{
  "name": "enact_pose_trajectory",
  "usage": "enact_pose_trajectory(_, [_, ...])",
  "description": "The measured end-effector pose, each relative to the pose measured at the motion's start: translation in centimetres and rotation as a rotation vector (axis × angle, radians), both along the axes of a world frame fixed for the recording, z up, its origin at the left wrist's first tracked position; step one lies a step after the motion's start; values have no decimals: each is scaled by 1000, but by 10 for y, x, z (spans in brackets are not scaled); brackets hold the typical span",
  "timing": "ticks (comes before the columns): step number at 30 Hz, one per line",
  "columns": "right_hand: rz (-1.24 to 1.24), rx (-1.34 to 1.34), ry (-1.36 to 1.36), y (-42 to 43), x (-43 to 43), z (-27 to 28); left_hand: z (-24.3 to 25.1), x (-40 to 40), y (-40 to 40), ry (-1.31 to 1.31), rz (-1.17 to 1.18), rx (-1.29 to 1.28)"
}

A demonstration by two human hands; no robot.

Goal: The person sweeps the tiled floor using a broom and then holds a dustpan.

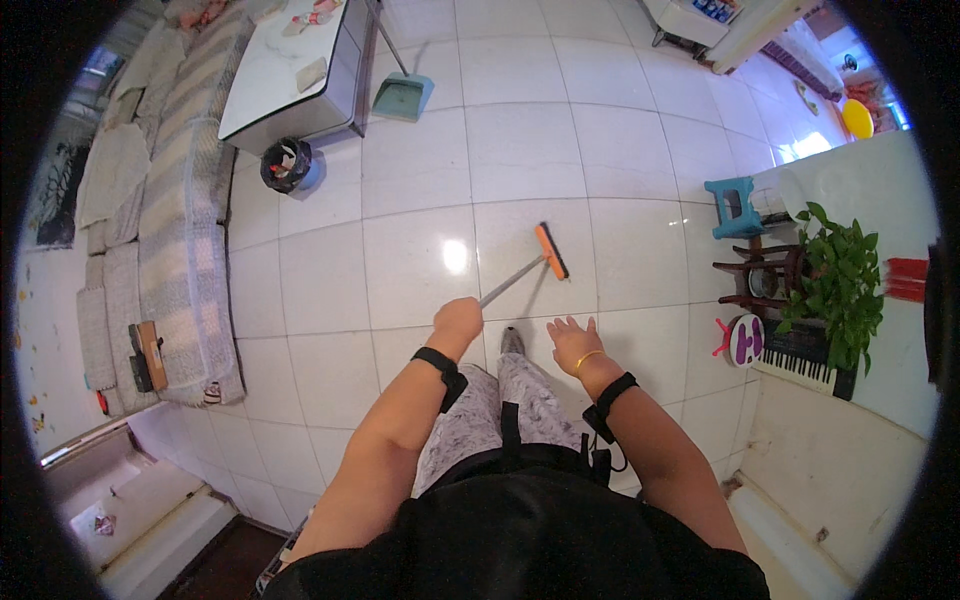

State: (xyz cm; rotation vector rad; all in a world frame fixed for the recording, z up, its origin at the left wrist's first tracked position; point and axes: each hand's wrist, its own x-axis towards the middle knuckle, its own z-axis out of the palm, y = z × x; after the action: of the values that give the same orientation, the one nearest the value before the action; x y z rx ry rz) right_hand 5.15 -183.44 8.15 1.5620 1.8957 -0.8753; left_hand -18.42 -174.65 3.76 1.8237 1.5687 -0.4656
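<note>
My left hand (459, 324) grips the grey pole (513, 282) of a floor brush. The brush's orange head (553, 252) has dark bristles along its far right side and rests on the white tiled floor (420, 270) ahead of me. Its upper handle end is hidden by my fist. My right hand (574, 341) hangs free to the right of the pole, fingers spread and holding nothing. One grey shoe (512, 341) shows between my hands.
A blue-green dustpan (403, 97) stands beside a white marble-patterned table (270, 67). Nearby is a lined waste bin (289, 169). A covered sofa (184, 225) runs along the left. On the right are a blue stool (731, 208), a leafy plant (836, 281) and a keyboard (799, 360).
</note>
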Motion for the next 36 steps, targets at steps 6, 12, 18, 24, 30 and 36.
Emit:
enact_pose_trajectory(6, [56, 7, 62, 21, -4, -2, 9, -90, -4, 113, 99, 52])
enact_pose_trajectory(12, [92, 36, 147, 49, -24, -2, 40, -149, -11, 226, 168, 54])
enact_pose_trajectory(18, [97, 39, 137, 61, -15, -1, 61, -118, 4, 85, 103, 144])
enact_pose_trajectory(24, [27, 2, 82, 50, 23, -2, 26, -10, 37, -87, 9, 165])
enact_pose_trajectory(30, [-48, -81, 12, 36, 50, -1, -15, 48, 69, -67, 61, 120])
enact_pose_trajectory(36, [-1, -87, 38, 46, 34, -4, -24, -60, 57, 63, 51, 131])
